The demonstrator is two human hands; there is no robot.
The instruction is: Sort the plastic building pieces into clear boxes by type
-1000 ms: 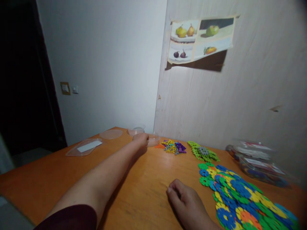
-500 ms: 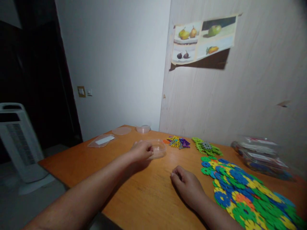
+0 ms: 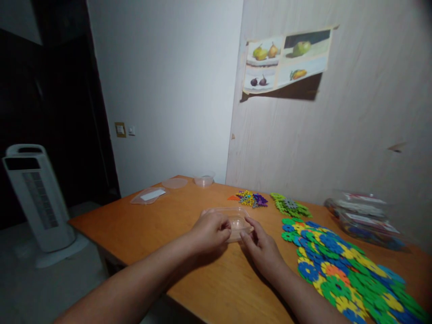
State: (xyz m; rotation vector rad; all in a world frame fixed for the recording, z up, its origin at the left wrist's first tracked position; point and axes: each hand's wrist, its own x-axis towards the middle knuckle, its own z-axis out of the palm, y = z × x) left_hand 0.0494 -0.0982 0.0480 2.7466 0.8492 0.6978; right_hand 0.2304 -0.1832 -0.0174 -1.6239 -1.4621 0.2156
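Observation:
A clear plastic container (image 3: 236, 223) sits near the middle of the wooden table, between my two hands. My left hand (image 3: 213, 230) grips its left side, with the fingers curled at the rim. At the right side my right hand (image 3: 259, 240) pinches the container's edge between thumb and fingers. Beyond it lies a small heap of yellow and purple plastic pieces (image 3: 251, 199). Green snowflake-shaped pieces (image 3: 286, 204) lie to the right of that heap.
A large spread of colourful toothed discs (image 3: 340, 265) covers the table's right side. Filled clear packages (image 3: 367, 218) are stacked behind it. A round tub (image 3: 204, 180), a round lid (image 3: 174, 183) and a labelled lid (image 3: 148, 196) lie at the far left. A tower fan (image 3: 37, 198) stands on the floor.
My left hand has drawn the container nearer and to the right. My right hand has moved up to the container and taken hold of its right edge.

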